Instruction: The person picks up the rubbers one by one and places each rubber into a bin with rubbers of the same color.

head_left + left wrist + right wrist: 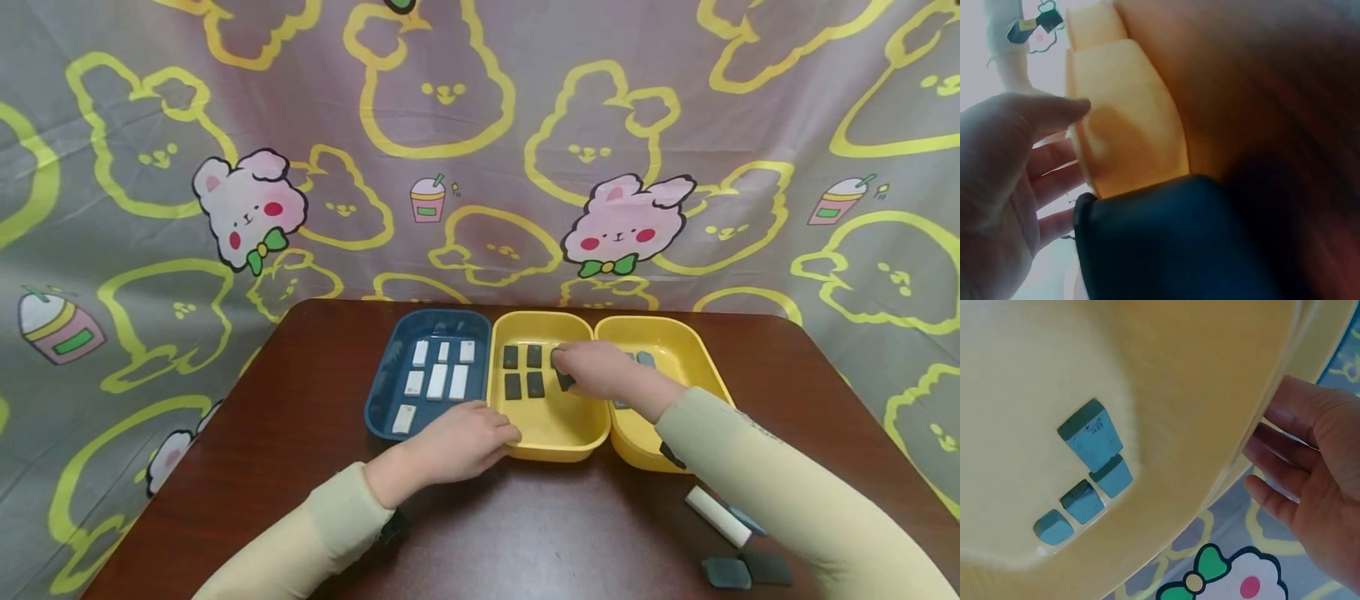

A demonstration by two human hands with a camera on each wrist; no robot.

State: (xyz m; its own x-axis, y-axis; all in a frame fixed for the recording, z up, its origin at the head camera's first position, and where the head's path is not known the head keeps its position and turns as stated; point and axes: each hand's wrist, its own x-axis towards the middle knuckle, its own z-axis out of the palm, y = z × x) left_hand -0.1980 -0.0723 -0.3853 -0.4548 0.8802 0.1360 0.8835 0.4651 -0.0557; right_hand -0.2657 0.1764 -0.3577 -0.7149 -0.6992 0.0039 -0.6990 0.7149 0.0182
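My left hand (pixel 467 442) holds the front rim of the middle yellow tray (pixel 555 454), its thumb on the outer wall and its fingers over the rim in the left wrist view. Inside that tray, my right hand (pixel 600 371) pinches a black eraser (pixel 556 358) at its fingertips, partly hidden by the fingers. Just below the fingertips lies another black eraser (pixel 565 382). Left of them, several black erasers (pixel 534 357) lie in two rows. In the right wrist view, the right fingertips are hidden behind a tray wall.
A blue tray (pixel 378 417) on the left holds several white erasers (pixel 437 381). The right yellow tray (pixel 693 350) contains several teal erasers (pixel 1094 434), one printed 4B. On the table at front right lie a long white eraser (pixel 717 517), a teal one (pixel 726 573) and a dark one (pixel 769 570).
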